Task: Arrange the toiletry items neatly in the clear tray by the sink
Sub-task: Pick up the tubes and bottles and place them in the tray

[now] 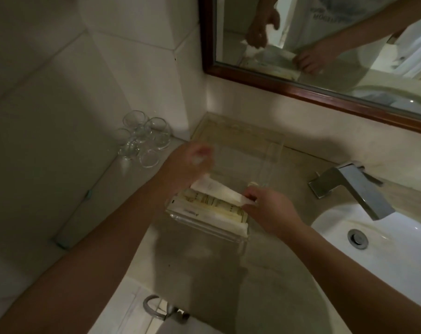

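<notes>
A clear tray (pixel 265 162) sits on the counter left of the sink, its far half bare. Several flat cream and yellow packets (pixel 212 208) lie stacked in its near end. Across the top of the stack lies a long white packet (pixel 219 189). My right hand (pixel 267 208) pinches that packet's right end. My left hand (pixel 185 165) is blurred over the tray's left wall at the packet's other end; something small and pale shows at its fingertips, and I cannot tell what.
Several clear glasses (pixel 142 138) stand in the left corner by the tiled wall. A chrome tap (pixel 354 186) and white basin (pixel 385 239) are on the right. A wood-framed mirror (pixel 301 85) hangs behind. A metal ring (pixel 154 307) is below the counter edge.
</notes>
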`<control>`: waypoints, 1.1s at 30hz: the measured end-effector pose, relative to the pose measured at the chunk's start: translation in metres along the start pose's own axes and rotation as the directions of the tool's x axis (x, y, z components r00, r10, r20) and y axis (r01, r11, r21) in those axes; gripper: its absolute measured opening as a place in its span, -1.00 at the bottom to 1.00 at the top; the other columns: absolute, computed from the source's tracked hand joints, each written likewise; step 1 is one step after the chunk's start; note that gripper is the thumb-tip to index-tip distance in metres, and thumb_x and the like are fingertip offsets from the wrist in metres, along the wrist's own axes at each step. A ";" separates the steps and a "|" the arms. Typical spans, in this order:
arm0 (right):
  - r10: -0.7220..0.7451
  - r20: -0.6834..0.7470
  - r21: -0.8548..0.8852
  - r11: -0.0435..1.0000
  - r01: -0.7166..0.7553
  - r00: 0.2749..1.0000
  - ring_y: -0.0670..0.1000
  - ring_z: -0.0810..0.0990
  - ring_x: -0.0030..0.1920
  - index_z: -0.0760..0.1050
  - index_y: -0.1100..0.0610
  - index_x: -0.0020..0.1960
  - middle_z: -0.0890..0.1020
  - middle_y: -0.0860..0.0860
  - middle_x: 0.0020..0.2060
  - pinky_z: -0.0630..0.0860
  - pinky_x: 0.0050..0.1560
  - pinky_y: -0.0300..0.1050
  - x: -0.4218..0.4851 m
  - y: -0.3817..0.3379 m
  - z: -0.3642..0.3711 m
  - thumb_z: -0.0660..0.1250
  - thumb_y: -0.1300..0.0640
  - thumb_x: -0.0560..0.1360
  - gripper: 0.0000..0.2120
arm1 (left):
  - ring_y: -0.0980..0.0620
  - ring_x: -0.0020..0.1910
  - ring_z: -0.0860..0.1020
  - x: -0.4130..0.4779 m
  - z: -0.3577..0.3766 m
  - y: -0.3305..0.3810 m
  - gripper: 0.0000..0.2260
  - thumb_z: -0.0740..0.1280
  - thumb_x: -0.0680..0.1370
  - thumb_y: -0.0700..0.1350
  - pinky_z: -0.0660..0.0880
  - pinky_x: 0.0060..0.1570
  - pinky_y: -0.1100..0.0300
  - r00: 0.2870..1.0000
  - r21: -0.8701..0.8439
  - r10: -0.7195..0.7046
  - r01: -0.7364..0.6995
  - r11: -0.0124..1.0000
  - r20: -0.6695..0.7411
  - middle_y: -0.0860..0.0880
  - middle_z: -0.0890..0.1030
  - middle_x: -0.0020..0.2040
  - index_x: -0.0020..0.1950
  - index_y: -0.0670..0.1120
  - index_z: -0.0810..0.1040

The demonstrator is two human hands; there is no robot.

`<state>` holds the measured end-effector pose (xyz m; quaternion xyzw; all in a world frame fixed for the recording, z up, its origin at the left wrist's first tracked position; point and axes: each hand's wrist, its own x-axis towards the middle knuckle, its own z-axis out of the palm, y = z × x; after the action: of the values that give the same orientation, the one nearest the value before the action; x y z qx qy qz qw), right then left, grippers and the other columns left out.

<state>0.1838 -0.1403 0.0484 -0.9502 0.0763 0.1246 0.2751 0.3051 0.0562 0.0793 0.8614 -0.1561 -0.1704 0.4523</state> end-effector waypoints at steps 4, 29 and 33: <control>-0.205 -0.015 -0.163 0.966 0.200 0.979 -0.01 0.53 -0.03 0.58 -0.07 0.04 0.61 -0.11 -0.08 0.45 -0.09 -0.09 0.014 -0.020 -0.015 0.36 0.03 0.48 -0.86 | 0.11 -0.07 0.53 -0.001 0.010 0.019 -0.69 0.40 0.42 0.13 0.47 -0.07 0.12 0.914 0.600 -0.025 -0.245 0.762 0.406 0.14 0.58 -0.03 0.11 0.05 0.59; 0.234 0.192 0.204 0.940 -0.272 0.953 0.10 0.64 -0.23 0.54 0.08 -0.16 0.62 0.01 -0.32 0.56 -0.18 -0.02 0.026 0.018 0.031 0.31 0.05 0.51 -0.87 | 0.02 -0.20 0.64 -0.019 0.022 -0.078 -0.92 0.36 0.51 -0.29 0.60 -0.32 0.29 0.823 -0.644 -0.563 0.388 0.659 -0.080 -0.18 0.64 -0.10 -0.01 -0.27 0.57; 0.247 0.130 0.037 0.967 -0.253 0.960 0.03 0.58 -0.13 0.55 0.00 0.07 0.63 0.01 -0.10 0.56 -0.10 -0.05 0.022 0.016 0.036 0.29 0.03 0.54 -0.85 | 0.04 -0.26 0.59 -0.010 0.019 -0.098 -0.90 0.41 0.45 -0.24 0.51 -0.27 0.21 0.907 -0.148 -0.382 0.359 0.922 -0.179 0.00 0.61 -0.26 -0.19 -0.05 0.60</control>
<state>0.1948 -0.1358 0.0047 -0.9157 0.1817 0.2150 0.2867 0.2993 0.0992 -0.0111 0.8616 0.0675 -0.1721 0.4727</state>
